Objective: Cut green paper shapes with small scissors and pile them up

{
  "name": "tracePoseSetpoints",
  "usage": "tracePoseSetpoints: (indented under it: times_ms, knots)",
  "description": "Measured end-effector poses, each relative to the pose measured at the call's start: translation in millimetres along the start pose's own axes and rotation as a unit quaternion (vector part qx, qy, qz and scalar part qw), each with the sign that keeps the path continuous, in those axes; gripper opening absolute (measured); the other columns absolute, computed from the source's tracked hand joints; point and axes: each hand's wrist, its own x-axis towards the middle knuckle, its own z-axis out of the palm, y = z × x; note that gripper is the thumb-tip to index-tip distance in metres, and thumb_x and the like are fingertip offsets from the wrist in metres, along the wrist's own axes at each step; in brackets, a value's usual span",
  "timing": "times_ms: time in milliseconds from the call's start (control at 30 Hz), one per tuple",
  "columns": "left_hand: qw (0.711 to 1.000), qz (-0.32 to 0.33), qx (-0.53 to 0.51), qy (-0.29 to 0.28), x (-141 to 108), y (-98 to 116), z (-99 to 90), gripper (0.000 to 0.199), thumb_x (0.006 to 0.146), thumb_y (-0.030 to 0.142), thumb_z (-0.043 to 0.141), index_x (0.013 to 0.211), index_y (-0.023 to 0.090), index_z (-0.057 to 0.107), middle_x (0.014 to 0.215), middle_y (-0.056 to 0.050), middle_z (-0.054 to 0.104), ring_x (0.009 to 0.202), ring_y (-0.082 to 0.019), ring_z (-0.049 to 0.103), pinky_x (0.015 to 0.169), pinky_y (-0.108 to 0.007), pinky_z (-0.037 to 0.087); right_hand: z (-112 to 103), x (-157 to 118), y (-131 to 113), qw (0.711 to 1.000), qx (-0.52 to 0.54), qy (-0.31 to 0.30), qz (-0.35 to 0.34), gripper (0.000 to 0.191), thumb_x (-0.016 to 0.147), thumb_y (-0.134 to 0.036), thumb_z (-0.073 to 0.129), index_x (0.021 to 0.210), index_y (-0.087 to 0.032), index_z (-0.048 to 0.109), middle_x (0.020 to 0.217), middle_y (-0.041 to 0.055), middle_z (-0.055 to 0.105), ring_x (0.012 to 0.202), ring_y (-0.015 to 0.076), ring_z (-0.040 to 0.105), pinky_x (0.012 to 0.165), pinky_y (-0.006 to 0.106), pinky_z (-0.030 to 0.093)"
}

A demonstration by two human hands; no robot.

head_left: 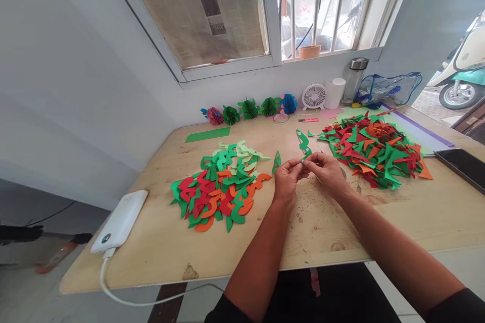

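My left hand [288, 176] and my right hand [326, 170] meet over the middle of the table, fingertips pinched together. A green paper piece [303, 142] with curved edges and small pale patches reaches from just beyond the fingertips; the fingers hide its near end. Another small green paper cutout [277, 161] lies just beside my left hand. To the left spreads a pile of curved paper cutouts [223, 186] in green, red, orange and pale green. Right of my hands is a heap of paper scraps [379, 146]. A round object [344, 173] is partly covered by my right hand.
Along the wall stand several folded-paper figures [249, 109], a small white fan [314, 96], a glass bottle [354, 81] and a blue-edged clear pouch [390, 88]. Pink-handled snips [308, 120] lie before them. A power bank [119, 221] and a phone [464, 166] flank the table.
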Motion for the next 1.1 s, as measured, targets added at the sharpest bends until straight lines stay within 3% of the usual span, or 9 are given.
tracePoseSetpoints:
  times_ms: [433,667,1100]
  knots:
    - [1.0,0.002,-0.002,0.004,-2,1,2.7,0.027,0.055,0.032,0.077,0.071,0.012,0.068,0.066,-0.005,0.068,0.059,-0.013,0.063,0.064,-0.027,0.05,2,-3,-8,0.999,-0.04,0.029,-0.015,0.021,0.07,-0.039,0.063,0.066,-0.018,0.061,0.061,0.0006,0.06,0.055,0.0129,0.051,0.052,0.025,0.041]
    - [1.0,0.004,-0.009,0.004,-3,1,2.9,0.033,0.052,0.035,0.08,0.072,0.012,0.066,0.067,-0.005,0.068,0.06,-0.014,0.063,0.066,-0.03,0.05,3,-4,-9,0.997,-0.063,0.046,-0.016,0.018,0.069,-0.036,0.062,0.064,-0.019,0.06,0.061,0.0003,0.059,0.053,0.0123,0.049,0.052,0.026,0.04]
    - [1.0,0.005,-0.011,0.006,-3,0,3.3,0.031,0.055,0.032,0.078,0.074,0.012,0.066,0.067,-0.005,0.069,0.061,-0.014,0.064,0.067,-0.029,0.05,1,-4,-11,0.997,-0.063,0.035,-0.021,0.018,0.069,-0.037,0.062,0.065,-0.019,0.062,0.061,0.0008,0.06,0.055,0.0129,0.052,0.051,0.025,0.042]
